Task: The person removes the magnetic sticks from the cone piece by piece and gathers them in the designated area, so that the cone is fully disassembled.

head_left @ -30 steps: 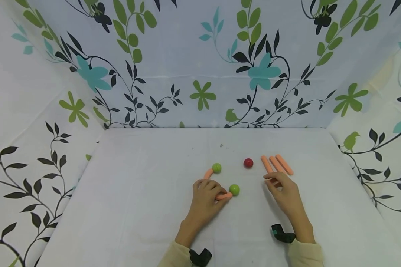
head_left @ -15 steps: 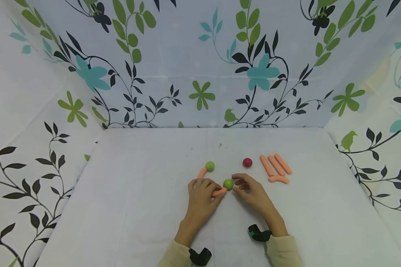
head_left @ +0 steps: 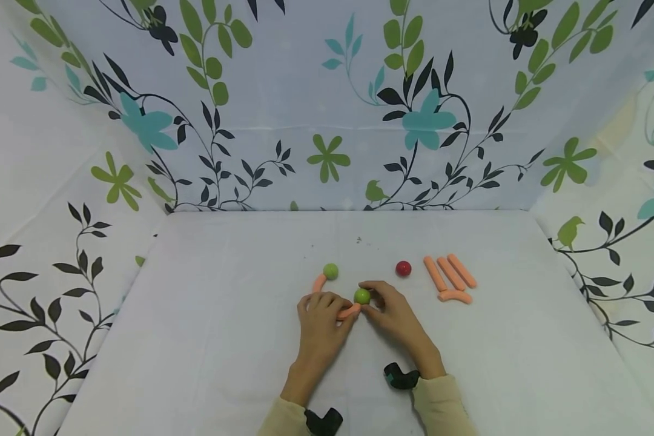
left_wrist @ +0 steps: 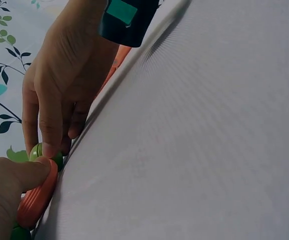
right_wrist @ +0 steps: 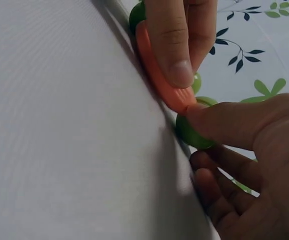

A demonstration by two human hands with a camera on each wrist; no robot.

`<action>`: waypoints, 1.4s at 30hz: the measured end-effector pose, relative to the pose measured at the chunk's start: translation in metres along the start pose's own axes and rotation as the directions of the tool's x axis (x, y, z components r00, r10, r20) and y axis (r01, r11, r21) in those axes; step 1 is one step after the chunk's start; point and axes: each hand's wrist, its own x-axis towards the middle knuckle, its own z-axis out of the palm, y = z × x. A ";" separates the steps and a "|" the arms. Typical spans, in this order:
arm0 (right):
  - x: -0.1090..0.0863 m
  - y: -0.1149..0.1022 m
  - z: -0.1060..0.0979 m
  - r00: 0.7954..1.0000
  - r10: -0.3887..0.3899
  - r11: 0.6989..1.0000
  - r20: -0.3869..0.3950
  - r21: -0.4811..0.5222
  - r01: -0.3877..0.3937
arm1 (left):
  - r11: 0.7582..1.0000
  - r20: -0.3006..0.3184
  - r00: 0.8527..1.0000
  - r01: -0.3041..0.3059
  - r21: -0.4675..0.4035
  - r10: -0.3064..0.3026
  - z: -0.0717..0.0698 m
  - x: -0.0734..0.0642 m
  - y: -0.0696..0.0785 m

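Orange stick (head_left: 349, 312), near the middle of the white surface (head_left: 223, 333): we see it under the left hand (head_left: 324, 321), thumb on its side, so we mark that hand as gripping the stick. Its near-right end touches a green ball (head_left: 362, 296). The right hand (head_left: 392, 309) grasps that ball between thumb and fingers; the right wrist view has its thumb tip right at the joint of stick and ball. At the stick's other end, both wrist views show a bit of a second green ball (right_wrist: 137, 17), mostly cut off or covered, so we can't tell if it's attached.

Just beyond the left hand, we note another orange piece (head_left: 319, 283), partly hidden by the fingers, its far end against a third green ball (head_left: 330, 271). Red ball (head_left: 403, 268) sits alone, beyond the right hand. Right of it, we count three straight sticks (head_left: 451, 273) side by side, slanted, plus a curved stick (head_left: 455, 296) lying crosswise at their near ends. Each wrist carries a dark device (head_left: 400, 376) by a pale sleeve (head_left: 441, 402). Behind the surface, we log a leaf-print cloth (head_left: 283, 109).
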 end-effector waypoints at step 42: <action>0.002 0.015 0.009 0.937 0.112 0.994 -0.331 0.040 -0.105 | 0.997 -0.056 0.998 -0.002 -0.072 -0.002 0.003 -0.002 0.000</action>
